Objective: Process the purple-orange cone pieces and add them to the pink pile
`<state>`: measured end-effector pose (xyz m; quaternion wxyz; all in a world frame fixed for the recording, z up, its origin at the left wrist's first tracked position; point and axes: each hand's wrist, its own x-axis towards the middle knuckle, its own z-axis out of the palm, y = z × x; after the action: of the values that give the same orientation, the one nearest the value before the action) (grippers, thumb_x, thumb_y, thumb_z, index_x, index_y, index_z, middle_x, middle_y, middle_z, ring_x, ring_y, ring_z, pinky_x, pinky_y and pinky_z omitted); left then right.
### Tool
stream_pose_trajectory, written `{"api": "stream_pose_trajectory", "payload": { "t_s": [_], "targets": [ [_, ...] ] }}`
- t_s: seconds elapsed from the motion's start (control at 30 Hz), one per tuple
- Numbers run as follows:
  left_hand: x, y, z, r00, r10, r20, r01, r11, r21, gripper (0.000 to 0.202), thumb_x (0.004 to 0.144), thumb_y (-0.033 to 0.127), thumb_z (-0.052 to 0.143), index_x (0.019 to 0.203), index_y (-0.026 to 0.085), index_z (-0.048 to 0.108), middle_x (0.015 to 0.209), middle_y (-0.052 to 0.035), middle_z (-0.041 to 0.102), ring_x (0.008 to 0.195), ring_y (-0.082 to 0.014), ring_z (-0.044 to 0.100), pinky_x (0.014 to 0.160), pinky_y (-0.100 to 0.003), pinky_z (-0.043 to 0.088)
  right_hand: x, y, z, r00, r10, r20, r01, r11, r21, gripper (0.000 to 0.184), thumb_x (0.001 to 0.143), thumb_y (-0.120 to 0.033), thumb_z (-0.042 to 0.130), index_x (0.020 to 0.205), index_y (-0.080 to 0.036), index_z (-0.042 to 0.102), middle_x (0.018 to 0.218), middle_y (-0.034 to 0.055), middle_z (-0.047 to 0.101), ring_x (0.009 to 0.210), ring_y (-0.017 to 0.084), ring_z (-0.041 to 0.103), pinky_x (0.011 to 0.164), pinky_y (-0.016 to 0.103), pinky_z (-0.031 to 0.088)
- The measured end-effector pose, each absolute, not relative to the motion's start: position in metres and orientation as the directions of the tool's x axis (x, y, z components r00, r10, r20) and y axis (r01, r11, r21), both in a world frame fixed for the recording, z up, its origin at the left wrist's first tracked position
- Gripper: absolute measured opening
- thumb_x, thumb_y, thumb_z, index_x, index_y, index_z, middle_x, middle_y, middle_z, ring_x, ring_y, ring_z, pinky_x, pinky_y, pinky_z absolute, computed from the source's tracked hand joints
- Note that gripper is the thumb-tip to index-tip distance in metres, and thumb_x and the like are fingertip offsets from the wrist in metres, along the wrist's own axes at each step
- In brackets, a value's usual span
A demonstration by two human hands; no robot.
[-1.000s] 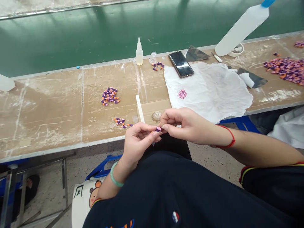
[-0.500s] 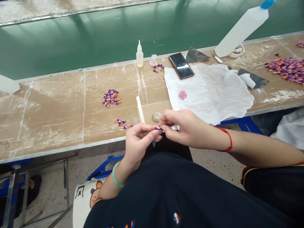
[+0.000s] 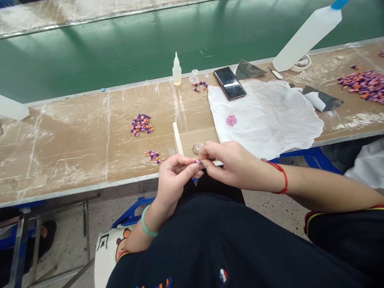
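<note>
Both my arms are bare from the short sleeves down. A pale green bangle [image 3: 147,227] circles the wrist of my left hand [image 3: 175,178]; a thin red string bracelet [image 3: 282,182] circles the wrist of my right hand [image 3: 232,164]. I wear a dark navy top [image 3: 240,240] with a small round red, white and blue emblem [image 3: 222,275] and orange and blue print [image 3: 156,285] at the bottom edge of view. The sleeve cuffs [image 3: 312,216] carry red and yellow edging.

Two hands [image 3: 175,178], one purple piece [image 3: 198,161], one phone [image 3: 229,83].
</note>
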<state>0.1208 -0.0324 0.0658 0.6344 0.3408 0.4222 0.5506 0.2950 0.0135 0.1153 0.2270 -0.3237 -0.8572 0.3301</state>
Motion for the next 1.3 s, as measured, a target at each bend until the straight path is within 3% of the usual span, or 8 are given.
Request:
{"api": "stream_pose_trajectory", "payload": {
  "t_s": [0.13,0.23,0.33,0.47,0.7,0.93,1.13,1.3],
  "targets": [
    [0.119,-0.036,0.069,-0.011,0.998,-0.055,-0.261,0.05,0.964,0.019,0.076,0.032,0.083,0.082,0.018,0.071,0.078,-0.0028,0.077,0.064,-0.0137,0.072,0.062,-0.022,0.06,0.304,0.014,0.119,-0.667,0.73,0.148,0.386,0.509,-0.769,0.007,0.096,-0.018,0.044,0.097,-0.021,0.051,0.081,0.0016,0.071,0.074,0.017,0.067,0.062,0.026,0.045],
    [0.119,-0.037,0.071,-0.053,0.981,0.185,-0.037,-0.187,0.982,0.006,0.082,0.022,0.076,0.085,0.02,0.072,0.082,-0.0029,0.076,0.073,-0.0144,0.073,0.07,-0.025,0.059,0.313,0.017,0.118,-0.597,0.788,0.148,0.39,0.446,-0.805,0.016,0.093,-0.016,0.046,0.107,-0.023,0.05,0.097,0.0035,0.076,0.095,0.021,0.071,0.074,0.03,0.052],
    [0.12,-0.032,0.071,-0.041,0.907,0.42,0.169,-0.408,0.897,0.009,0.086,0.014,0.069,0.088,0.022,0.071,0.083,-0.0023,0.076,0.079,-0.0156,0.072,0.075,-0.028,0.057,0.32,0.021,0.114,-0.571,0.81,0.132,0.372,0.399,-0.838,0.017,0.091,-0.015,0.047,0.104,-0.025,0.05,0.099,0.0023,0.076,0.093,0.021,0.072,0.079,0.032,0.055],
    [0.111,-0.022,0.068,0.037,0.859,0.51,0.371,-0.486,0.791,0.012,0.086,0.013,0.068,0.088,0.025,0.07,0.091,-0.003,0.075,0.084,-0.0174,0.069,0.077,-0.032,0.055,0.327,0.029,0.107,-0.556,0.819,0.144,0.36,0.393,-0.846,0.011,0.093,-0.018,0.049,0.098,-0.024,0.055,0.095,0.0021,0.075,0.087,0.02,0.072,0.074,0.031,0.055],
    [0.05,-0.006,0.04,0.047,0.958,0.282,0.791,-0.208,0.576,0.009,0.082,0.017,0.068,0.077,0.023,0.072,0.092,-0.0067,0.066,0.095,-0.0236,0.055,0.087,-0.04,0.046,0.349,0.044,0.077,-0.491,0.865,0.105,0.497,0.377,-0.782,0.014,0.097,-0.032,0.049,0.096,-0.022,0.059,0.09,0.0061,0.075,0.072,0.022,0.068,0.064,0.034,0.051],
    [-0.009,0.036,0.024,-0.23,0.961,0.151,0.807,0.101,0.581,0.011,0.085,0.02,0.061,0.09,0.02,0.07,0.102,-0.0071,0.068,0.104,-0.0217,0.061,0.097,-0.037,0.045,0.356,0.048,0.066,-0.422,0.906,0.015,0.557,0.272,-0.785,0.008,0.099,-0.029,0.052,0.097,-0.026,0.06,0.094,0.0057,0.074,0.078,0.021,0.067,0.071,0.034,0.048],
    [-0.032,0.072,0.02,-0.388,0.919,0.069,0.809,0.303,0.504,0.013,0.081,0.029,0.064,0.074,0.018,0.063,0.08,-0.0039,0.066,0.08,-0.0198,0.061,0.08,-0.033,0.047,0.359,0.048,0.061,-0.399,0.917,-0.013,0.547,0.226,-0.806,0.013,0.1,-0.034,0.051,0.097,-0.026,0.061,0.095,0.0076,0.073,0.078,0.024,0.067,0.071,0.037,0.049],
    [-0.028,0.078,0.018,-0.429,0.903,0.035,0.804,0.364,0.471,0.014,0.078,0.031,0.067,0.074,0.018,0.062,0.083,-0.0038,0.066,0.084,-0.021,0.061,0.083,-0.033,0.047,0.359,0.049,0.056,-0.375,0.927,0.01,0.545,0.229,-0.807,0.017,0.1,-0.039,0.051,0.095,-0.027,0.061,0.093,0.0075,0.074,0.071,0.025,0.066,0.067,0.038,0.049]
  ]
}}
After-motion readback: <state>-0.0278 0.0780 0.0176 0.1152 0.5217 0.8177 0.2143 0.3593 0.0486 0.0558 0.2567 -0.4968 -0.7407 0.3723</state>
